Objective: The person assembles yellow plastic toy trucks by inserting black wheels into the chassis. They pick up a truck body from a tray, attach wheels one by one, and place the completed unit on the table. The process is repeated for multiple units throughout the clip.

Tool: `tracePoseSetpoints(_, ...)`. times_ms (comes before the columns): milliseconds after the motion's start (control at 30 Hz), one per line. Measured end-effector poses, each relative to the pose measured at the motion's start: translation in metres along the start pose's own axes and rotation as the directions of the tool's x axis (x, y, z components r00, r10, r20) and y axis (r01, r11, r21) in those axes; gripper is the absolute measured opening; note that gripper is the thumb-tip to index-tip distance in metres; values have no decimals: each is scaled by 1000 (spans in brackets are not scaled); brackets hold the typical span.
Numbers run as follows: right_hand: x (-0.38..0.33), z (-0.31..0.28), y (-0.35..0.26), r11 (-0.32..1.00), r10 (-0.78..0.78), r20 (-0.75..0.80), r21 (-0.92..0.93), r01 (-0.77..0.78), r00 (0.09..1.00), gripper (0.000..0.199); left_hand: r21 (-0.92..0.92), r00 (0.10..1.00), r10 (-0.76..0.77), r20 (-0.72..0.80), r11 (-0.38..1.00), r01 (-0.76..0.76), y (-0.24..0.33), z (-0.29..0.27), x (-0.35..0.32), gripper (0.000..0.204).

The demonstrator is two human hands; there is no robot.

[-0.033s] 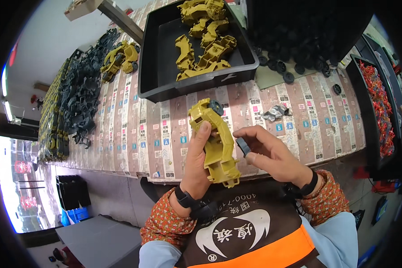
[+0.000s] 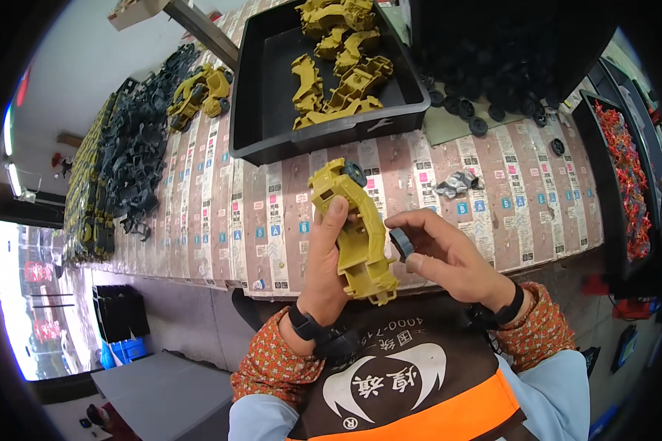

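My left hand (image 2: 325, 261) grips a yellow plastic toy vehicle body (image 2: 354, 231) and holds it upright over the near table edge. One black wheel (image 2: 354, 173) sits on its upper end. My right hand (image 2: 449, 253) pinches a second small black wheel (image 2: 401, 242) right beside the body's lower right side. A black tray (image 2: 261, 95) behind holds several more yellow bodies (image 2: 338, 73).
A heap of loose black wheels (image 2: 493, 73) fills a bin at the back right. A bin of red parts (image 2: 625, 169) lines the right edge. Dark grey parts (image 2: 136, 154) and finished yellow vehicles (image 2: 198, 92) lie at the left. Small grey pieces (image 2: 456, 182) rest on the table.
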State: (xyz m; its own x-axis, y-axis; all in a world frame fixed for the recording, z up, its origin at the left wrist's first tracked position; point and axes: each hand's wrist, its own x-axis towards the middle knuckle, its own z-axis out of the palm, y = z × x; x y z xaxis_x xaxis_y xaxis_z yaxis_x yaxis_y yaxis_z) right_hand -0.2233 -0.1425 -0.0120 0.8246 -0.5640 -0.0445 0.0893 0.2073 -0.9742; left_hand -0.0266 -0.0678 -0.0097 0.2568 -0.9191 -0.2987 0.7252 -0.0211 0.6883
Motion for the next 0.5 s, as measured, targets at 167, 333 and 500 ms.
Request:
tracePoseSetpoints(167,-5,11,5,994,51,15,92,-53,999,50,69,984,178,-21,982,-177,3,6,-3,38)
tracePoseSetpoints(333,-9,15,5,995,32,-19,93,-30,999,52,129,967,252,-37,961,-246,0,4,-1,40)
tracePoseSetpoints(500,-12,16,9,997,-20,-125,-81,9,992,49,195,939,343,-13,922,-334,-6,2,-1,53)
